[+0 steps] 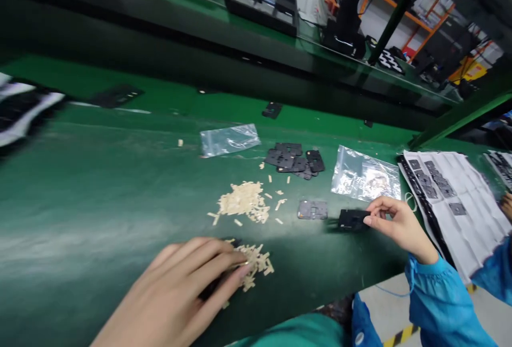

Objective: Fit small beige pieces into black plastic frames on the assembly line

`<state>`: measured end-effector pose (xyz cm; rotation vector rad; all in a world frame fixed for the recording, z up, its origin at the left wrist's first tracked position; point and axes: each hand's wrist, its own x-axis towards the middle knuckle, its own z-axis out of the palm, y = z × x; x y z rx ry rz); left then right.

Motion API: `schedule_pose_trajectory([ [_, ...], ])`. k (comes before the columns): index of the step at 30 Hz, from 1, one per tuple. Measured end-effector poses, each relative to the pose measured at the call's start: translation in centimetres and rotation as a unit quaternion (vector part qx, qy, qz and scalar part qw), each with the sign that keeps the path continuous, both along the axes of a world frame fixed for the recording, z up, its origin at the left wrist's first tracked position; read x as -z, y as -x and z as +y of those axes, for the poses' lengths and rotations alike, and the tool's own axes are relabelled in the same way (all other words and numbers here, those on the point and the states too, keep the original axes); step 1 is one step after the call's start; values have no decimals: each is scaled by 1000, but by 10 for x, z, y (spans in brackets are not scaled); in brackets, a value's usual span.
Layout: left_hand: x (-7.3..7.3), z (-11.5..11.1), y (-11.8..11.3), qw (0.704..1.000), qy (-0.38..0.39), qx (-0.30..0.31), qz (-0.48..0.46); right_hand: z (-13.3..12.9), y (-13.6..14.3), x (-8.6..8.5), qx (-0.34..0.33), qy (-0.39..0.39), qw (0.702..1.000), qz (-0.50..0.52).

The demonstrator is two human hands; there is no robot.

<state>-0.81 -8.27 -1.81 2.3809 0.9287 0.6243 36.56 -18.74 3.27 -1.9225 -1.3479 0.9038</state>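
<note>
The right hand (400,224), at the right of the frame, pinches a small black plate (352,219) by its edge between thumb and fingers; the plate rests on or just above the green worktop (100,187). The left hand (188,288), at the lower centre, lies flat with the fingers extended and pressed onto a small pile of beige strips (256,264). Whether a strip is actually gripped cannot be determined; a dark item appears to lie under the palm.

Progress, as a judgement: the work looks to be at an intermediate stage. One grey plate (312,209) lies just left of the held plate. A stack of black plates (294,159) sits at the centre, above it. The larger heap of beige strips (242,200) is left of the grey plate, with loose strips scattered around it, so a considerable quantity appears unused.

Surroundings: two clear plastic bags lie on the worktop, one (229,139) upper centre, one (366,179) just above the right hand. A white sheet bearing dark parts (460,203) occupies the right edge. Black trays (262,2) stand on the raised belt at the top. Another person's blue sleeve (496,272) enters at the far right. Nothing obstructs either hand.
</note>
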Motion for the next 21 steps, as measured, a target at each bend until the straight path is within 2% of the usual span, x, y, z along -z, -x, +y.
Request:
schedule_pose_trajectory([
  [2, -4, 4, 1, 999, 9, 28, 32, 20, 13, 4, -28, 30, 999, 35],
  [7, -13, 21, 6, 997, -2, 19, 73, 54, 21, 15, -33, 9, 992, -124],
  [9, -21, 38, 4, 996, -8, 14, 87, 63, 22, 15, -57, -2, 990, -128],
  [12, -35, 79, -10, 995, -28, -13, 92, 77, 30, 14, -107, -25, 988, -108],
  [15, -42, 134, -39, 993, -22, -57, 101, 85, 41, 20, -124, -62, 987, -84],
  [18, -37, 190, -80, 983, 5, -137, 121, 86, 44, 30, -110, -88, 988, -63],
  [21, -23, 232, -126, 968, 29, -201, 146, 81, 38, 36, -99, -97, 989, -48],
])
